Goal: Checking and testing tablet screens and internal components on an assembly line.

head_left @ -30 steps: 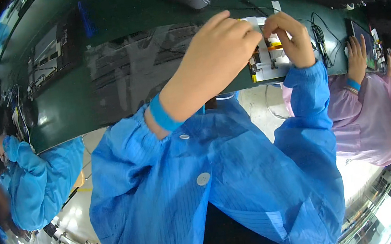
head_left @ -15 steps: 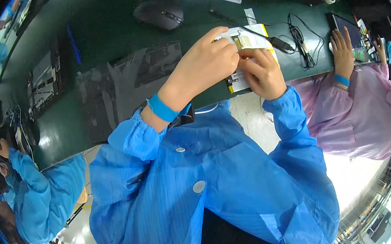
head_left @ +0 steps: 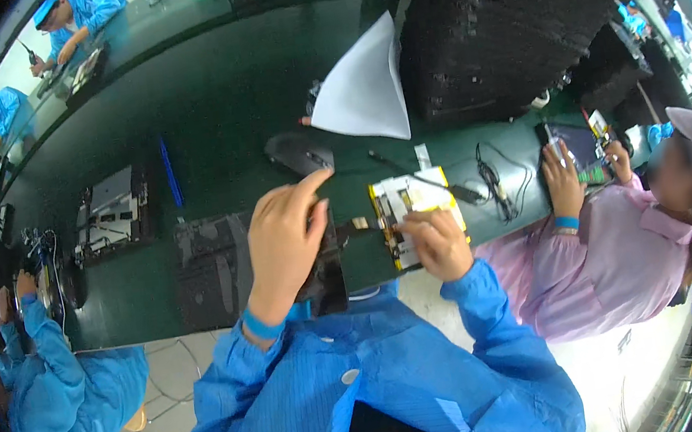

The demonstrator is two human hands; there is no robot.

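My left hand is raised over the near edge of the table, thumb and index finger apart, holding nothing. To its right lies an opened flat device with a white face, yellow edges and exposed parts along its left side. On that device rests my right hand, fingers bent and fingertips near its middle; whatever they pinch is too small to make out. A short flat ribbon cable sticks out leftward from the device, towards a dark panel partly hidden by my left hand.
A dark mat lies left of my hands, near a black mouse. Beyond are a curved white sheet and a tall black foam block. A coiled black cable lies rightward, before a co-worker in pink.
My left hand has drawn away leftward from the device and its fingers have parted. My right hand stays at the device. The view has tilted up, showing more of the far table.
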